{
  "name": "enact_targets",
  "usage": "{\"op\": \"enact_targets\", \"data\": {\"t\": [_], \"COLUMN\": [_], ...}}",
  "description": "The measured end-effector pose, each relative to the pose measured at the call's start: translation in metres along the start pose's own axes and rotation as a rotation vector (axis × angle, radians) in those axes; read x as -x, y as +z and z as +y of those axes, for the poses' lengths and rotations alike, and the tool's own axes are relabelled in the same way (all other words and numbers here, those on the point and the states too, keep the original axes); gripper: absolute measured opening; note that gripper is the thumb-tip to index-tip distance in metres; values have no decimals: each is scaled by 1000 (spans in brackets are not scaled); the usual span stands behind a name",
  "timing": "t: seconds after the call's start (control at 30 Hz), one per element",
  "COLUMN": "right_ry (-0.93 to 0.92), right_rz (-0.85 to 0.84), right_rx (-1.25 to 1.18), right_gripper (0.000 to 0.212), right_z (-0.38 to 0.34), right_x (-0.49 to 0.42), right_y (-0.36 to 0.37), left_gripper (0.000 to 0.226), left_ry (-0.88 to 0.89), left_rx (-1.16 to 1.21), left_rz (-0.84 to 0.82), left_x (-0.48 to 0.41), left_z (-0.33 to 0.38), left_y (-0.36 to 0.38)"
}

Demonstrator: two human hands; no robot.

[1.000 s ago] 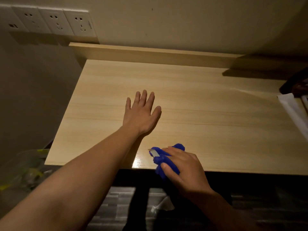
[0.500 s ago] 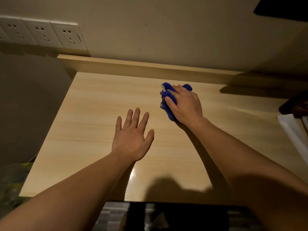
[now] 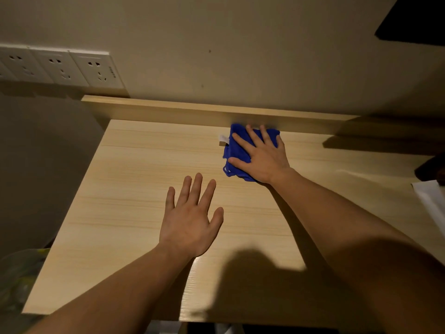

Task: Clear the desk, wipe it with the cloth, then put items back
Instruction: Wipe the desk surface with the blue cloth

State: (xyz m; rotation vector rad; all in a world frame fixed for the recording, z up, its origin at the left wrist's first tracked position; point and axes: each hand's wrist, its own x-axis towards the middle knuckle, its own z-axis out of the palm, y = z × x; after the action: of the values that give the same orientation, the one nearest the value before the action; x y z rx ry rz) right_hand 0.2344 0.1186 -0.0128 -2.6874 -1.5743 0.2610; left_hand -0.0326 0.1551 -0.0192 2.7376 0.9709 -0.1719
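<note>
At the back of the desk point(image 3: 134, 208), close against the raised wooden lip point(image 3: 168, 108) that runs along the wall, my right hand point(image 3: 261, 156) lies flat on the blue cloth point(image 3: 237, 150). My fingers are spread and pressing down rather than curled round it; only my thumb hooks the near edge, so I have the cloth pinned, not gripped. A small white tag point(image 3: 223, 140) sticks out from its left side. My left hand point(image 3: 190, 220) is open, fingers fanned, palm down near the middle of the wood and holding nothing; whether it rests on the surface or floats just above I cannot tell.

From this single head view, the wiping looks to be under way, with the far strip being covered now. What worries me is that flat press: with a quick sideways sweep the cloth could bunch or slide out from under my palm, and my bare hand would smear the wood. Pushing harder toward the lip could jam my fingertips against it and leave the corner seam unwiped. Off to the right edge sit a white packet point(image 3: 431, 203) and something dark point(image 3: 431, 168) I cannot make out; a long stroke that way could knock them. Low on the left, a clear bag point(image 3: 16, 276) hangs by the desk, well clear of my strokes.
</note>
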Motion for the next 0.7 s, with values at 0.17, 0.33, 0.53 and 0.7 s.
{"op": "enact_targets", "data": {"t": [0.17, 0.33, 0.53, 0.7], "right_ry": [-22, -45, -72, -85], "right_rz": [-14, -16, -5, -3], "right_rx": [15, 22, -6, -47], "right_gripper": [84, 82, 82, 82], "right_z": [-3, -9, -18, -31], "right_x": [32, 85, 153, 212], "right_y": [4, 12, 22, 32], "left_gripper": [71, 73, 72, 73], "left_ry": [-4, -1, 5, 19], "left_rx": [3, 20, 17, 7], "left_rz": [-6, 9, 28, 38], "left_x": [1, 1, 1, 1], "left_z": [0, 0, 0, -1], "left_y": [-2, -1, 0, 0]}}
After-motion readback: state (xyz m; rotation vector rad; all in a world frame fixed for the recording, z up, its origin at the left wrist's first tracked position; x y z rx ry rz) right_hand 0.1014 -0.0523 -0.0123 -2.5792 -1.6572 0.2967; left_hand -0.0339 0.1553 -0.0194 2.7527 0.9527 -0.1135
